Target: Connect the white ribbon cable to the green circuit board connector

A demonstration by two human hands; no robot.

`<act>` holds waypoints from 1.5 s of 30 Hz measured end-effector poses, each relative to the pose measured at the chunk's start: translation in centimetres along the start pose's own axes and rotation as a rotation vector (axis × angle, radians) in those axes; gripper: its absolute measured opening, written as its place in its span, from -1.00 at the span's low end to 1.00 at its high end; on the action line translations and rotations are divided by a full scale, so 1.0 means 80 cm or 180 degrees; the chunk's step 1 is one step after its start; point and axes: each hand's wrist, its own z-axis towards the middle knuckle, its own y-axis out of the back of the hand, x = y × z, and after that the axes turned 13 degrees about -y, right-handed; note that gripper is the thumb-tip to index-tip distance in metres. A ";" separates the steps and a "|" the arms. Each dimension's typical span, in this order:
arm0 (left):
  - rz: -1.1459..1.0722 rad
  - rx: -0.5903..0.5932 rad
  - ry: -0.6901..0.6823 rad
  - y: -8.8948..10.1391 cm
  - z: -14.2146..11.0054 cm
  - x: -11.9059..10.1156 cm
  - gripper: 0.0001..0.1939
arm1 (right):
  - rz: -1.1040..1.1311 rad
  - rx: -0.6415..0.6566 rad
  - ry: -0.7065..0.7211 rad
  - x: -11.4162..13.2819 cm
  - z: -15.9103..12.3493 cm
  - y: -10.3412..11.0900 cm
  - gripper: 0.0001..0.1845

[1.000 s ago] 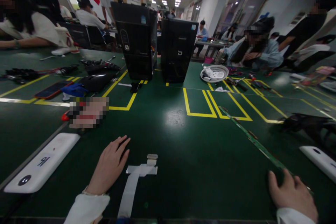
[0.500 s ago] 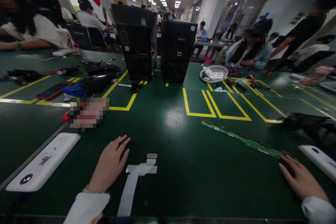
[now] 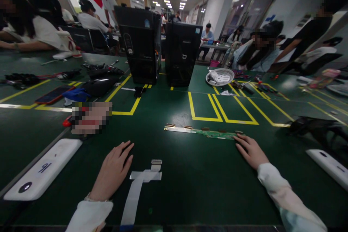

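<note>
My left hand (image 3: 112, 170) lies flat, palm down, on the green table (image 3: 190, 188), its fingers stretched out and holding nothing. Just right of it, a white flat ribbon cable (image 3: 133, 203) with a connector (image 3: 156, 162) at its far end is on the table, a strip of tape (image 3: 146, 175) across it. Farther right, the fingers of my right hand (image 3: 252, 150) grip the right end of a long, narrow green circuit board (image 3: 201, 131). The board stretches leftward, nearly level across the view, small gold-brown connectors along its far edge. My fingertips partly cover its right end.
Two black computer towers (image 3: 138, 47) stand at the back. White elongated devices (image 3: 43, 170) lie at both sides. A white basket (image 3: 220, 77), a blue cloth (image 3: 76, 94) and a dark cable bundle (image 3: 317, 128) are farther out. Yellow tape marks the table; several people sit or stand around.
My right hand has moved left and away from me with the circuit board. The board has swung from slanting to nearly level across the view. My left hand stays in place.
</note>
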 end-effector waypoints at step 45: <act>0.0021 0.0077 0.0003 0.004 0.001 -0.004 -0.50 | 0.0703 0.0676 0.1658 0.254 0.059 -0.051 -0.58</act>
